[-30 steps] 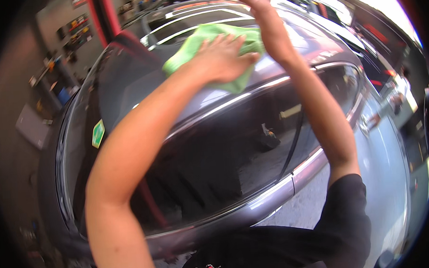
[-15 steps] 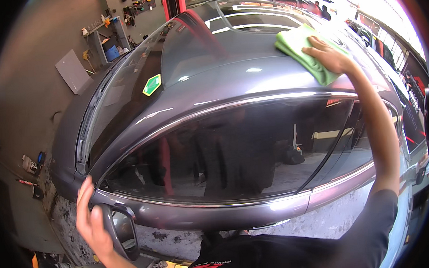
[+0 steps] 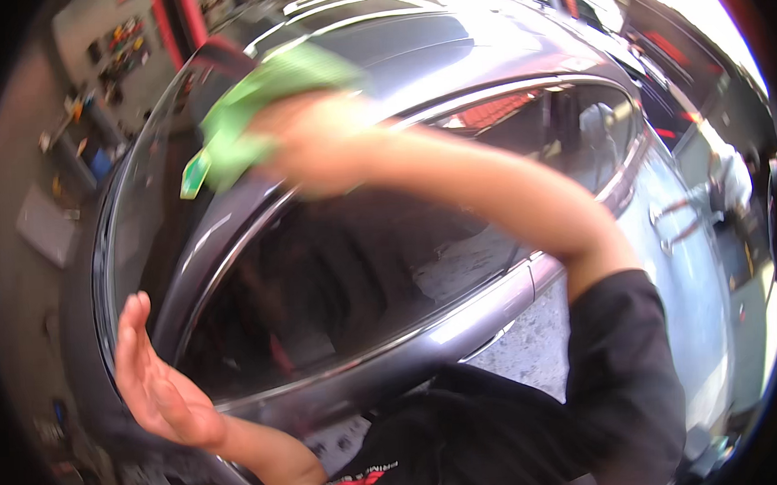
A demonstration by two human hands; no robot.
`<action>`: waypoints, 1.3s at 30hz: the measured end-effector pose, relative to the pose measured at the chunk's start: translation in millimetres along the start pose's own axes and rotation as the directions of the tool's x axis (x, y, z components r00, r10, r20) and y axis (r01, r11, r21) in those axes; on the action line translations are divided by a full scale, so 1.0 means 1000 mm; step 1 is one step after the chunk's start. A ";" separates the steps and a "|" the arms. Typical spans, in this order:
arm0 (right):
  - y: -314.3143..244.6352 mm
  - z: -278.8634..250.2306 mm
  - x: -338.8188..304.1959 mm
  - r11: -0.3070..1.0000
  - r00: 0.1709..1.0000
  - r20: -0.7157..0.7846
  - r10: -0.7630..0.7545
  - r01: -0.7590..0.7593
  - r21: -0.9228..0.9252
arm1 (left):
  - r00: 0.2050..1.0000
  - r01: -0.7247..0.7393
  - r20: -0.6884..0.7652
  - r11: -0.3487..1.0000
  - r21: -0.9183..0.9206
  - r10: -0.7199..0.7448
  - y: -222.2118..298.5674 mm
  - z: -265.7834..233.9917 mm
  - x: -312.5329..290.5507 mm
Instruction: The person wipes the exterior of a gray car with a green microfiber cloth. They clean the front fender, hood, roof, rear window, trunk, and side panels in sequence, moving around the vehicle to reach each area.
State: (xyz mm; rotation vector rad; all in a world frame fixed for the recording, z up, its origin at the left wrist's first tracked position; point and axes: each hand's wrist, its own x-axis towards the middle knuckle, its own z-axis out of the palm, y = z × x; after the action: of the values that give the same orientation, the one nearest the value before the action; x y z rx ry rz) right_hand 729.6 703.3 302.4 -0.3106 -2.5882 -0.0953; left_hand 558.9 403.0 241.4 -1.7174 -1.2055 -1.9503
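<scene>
A dark grey car (image 3: 462, 339) fills the middle of the view, its roof, windshield and side windows showing. Smeared by motion, my right hand (image 3: 319, 141) carries a green cloth (image 3: 298, 69) above the roof's edge near the windshield. Its fingers are not clear. Beside the cloth is a green and yellow sticker (image 3: 194, 175) on the windshield glass. My left hand (image 3: 165, 387) is open and raised, its fingers stretched up near the front corner of the side window (image 3: 321, 289). The left hand holds nothing; whether it touches the car I cannot tell.
A person in light clothing (image 3: 733, 180) stands at the right by a pale blue car panel (image 3: 689, 273). Another car (image 3: 591, 8) is at the far right. Tools hang on the left wall (image 3: 124, 46), beside a red post (image 3: 180, 26). A grey board (image 3: 48, 224) leans below.
My right hand has swept the green cloth left across the roof toward the windshield. The view has turned and shifted. My left hand stays open, and the side mirror is now hidden.
</scene>
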 end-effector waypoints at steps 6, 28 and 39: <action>0.147 -0.101 -0.081 0.697 0.711 -0.194 0.676 -0.702 -0.143 | 0.847 0.235 -0.509 0.967 0.100 -0.153 0.035 -0.114 -0.041; -0.450 0.332 0.138 0.442 0.303 0.687 -0.660 0.897 0.029 | 0.654 0.599 -0.406 0.765 -0.238 -0.638 0.131 -0.055 -0.201; -0.455 0.319 0.154 0.669 0.444 0.690 -0.571 0.739 0.078 | 0.612 0.706 -0.306 0.679 -0.204 -0.729 0.142 -0.057 -0.250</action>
State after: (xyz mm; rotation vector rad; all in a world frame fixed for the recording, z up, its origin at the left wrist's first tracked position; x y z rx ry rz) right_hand 334.6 333.6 103.9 0.8065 -3.2620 -0.7099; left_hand 680.9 196.7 72.1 -0.8195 -1.8801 -2.6063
